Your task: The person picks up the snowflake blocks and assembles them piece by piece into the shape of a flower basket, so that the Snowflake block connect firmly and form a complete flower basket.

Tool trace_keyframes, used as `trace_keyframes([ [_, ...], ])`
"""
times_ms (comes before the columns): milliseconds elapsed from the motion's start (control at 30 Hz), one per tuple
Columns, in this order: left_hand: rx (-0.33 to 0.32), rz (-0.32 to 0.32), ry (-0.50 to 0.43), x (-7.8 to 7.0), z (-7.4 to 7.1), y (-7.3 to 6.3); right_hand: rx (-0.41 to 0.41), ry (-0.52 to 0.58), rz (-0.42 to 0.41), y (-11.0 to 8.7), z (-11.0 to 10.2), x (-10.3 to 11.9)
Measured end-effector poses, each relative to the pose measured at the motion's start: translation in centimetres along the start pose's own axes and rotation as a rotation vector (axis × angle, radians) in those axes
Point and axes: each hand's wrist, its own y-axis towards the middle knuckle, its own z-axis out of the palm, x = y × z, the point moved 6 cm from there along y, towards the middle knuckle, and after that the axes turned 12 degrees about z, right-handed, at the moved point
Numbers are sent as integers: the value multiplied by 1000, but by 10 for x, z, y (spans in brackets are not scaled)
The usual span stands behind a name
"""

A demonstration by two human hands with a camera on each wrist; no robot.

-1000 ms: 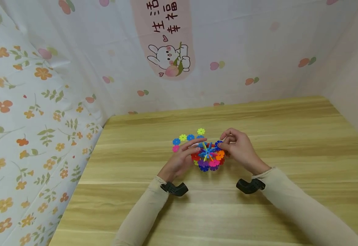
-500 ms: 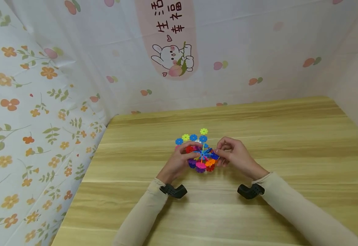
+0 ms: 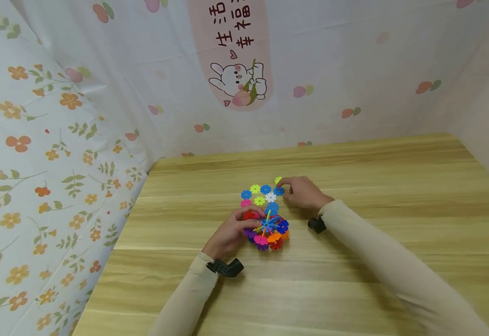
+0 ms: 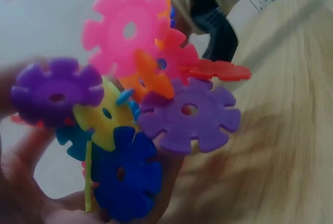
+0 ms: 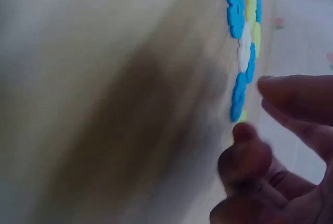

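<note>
My left hand [image 3: 228, 232] grips a ball-like cluster of interlocking snowflake discs [image 3: 275, 238] in red, purple, pink, orange and blue. In the left wrist view the cluster's purple disc [image 4: 190, 110] and pink disc [image 4: 112, 39] stand close to the camera, with the palm behind them. My right hand [image 3: 304, 192] reaches over the loose discs at the back, its fingertips near a blue disc [image 3: 279, 192]. In the right wrist view, thumb and fingers [image 5: 296, 96] are apart with no disc between them. Whether a fingertip touches the blue disc cannot be told.
Loose discs lie flat beyond the cluster: a white one [image 3: 270, 197], a pink one [image 3: 246, 203], several blue and yellow-green ones [image 3: 259, 200]. They rest on a wooden table [image 3: 353, 280]. A printed cloth [image 3: 332, 60] hangs behind its far edge.
My right hand has let go of the cluster's blue disc and moved back to the loose discs. The left hand has brought the cluster nearer and to the left, uncovering more loose discs.
</note>
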Motion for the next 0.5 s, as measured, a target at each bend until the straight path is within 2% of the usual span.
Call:
trace_keyframes([
  [133,-14,-5,-2,1,0,1,-24,-176,53,8,3,13],
  [233,-12,-9,-11,0,1,3,-34,-257,60,10,5,15],
  [367,-8,-7,-32,-1,2,9,-33,-247,54,9,2,13],
  [500,-11,0,-48,-1,3,12,-20,-160,58,5,-2,7],
])
